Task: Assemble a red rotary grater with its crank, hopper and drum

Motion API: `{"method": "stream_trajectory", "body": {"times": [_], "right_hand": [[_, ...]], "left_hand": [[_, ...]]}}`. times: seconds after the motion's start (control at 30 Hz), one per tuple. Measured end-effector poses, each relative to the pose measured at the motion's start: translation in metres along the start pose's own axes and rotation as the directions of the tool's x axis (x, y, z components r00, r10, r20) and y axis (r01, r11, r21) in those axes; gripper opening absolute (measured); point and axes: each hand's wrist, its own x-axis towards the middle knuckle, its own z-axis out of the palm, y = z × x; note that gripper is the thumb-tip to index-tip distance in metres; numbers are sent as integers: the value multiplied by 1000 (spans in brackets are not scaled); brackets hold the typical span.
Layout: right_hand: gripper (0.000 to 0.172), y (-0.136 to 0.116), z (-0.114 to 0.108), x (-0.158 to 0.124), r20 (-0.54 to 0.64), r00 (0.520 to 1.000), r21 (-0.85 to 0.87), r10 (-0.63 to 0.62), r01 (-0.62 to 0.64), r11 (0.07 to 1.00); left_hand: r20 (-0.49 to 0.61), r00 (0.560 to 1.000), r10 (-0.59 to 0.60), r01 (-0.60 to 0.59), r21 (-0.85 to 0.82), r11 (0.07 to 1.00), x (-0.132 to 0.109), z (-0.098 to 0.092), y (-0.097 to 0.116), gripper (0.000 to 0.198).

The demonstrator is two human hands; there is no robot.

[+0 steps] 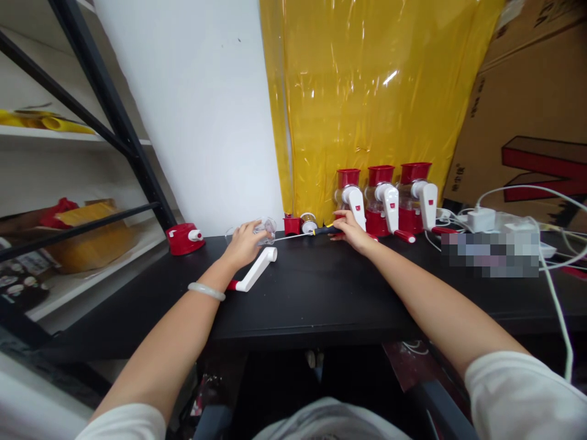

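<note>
Two bare hands are busy: the left hand (247,243) curls round a clear plastic part (269,227) at the surface's (312,299) back, and the right hand (351,230) holds a screwdriver (323,230) by its handle, shaft toward that part. Near the left forearm lies a white crank (257,270). If the plastic turned under a loose hold, the tip might slip and jab the left hand. Fingers hide much of the plastic; I cannot tell whether the tip touches it.

Left hand (246,243) and right hand (351,230), fingers (338,225) curled, reach forward
</note>
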Motion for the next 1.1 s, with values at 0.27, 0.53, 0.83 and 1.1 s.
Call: {"method": "stream_trajectory", "body": {"times": [0.27, 0.53, 0.83, 1.1], "right_hand": [[39, 2, -1, -2, 3, 998, -130, -64, 64, 989], [46, 2, -2, 4, -21, 1000, 24, -10, 11, 1000], [40, 6, -5, 1, 2, 992, -257, -129, 126, 958], [36, 1, -3, 4, -32, 999, -19, -24, 23, 1000]], "left_hand": [[-13, 1000, 11, -11, 5, 1000, -1, -1, 0, 34], [-11, 1000, 12, -12, -17, 1000, -1, 0, 1, 32], [-37, 999, 14, -15, -35, 999, 0, 0, 1, 35], [-23, 1000, 18, -18, -17, 1000, 0, 0, 3, 32]]}}
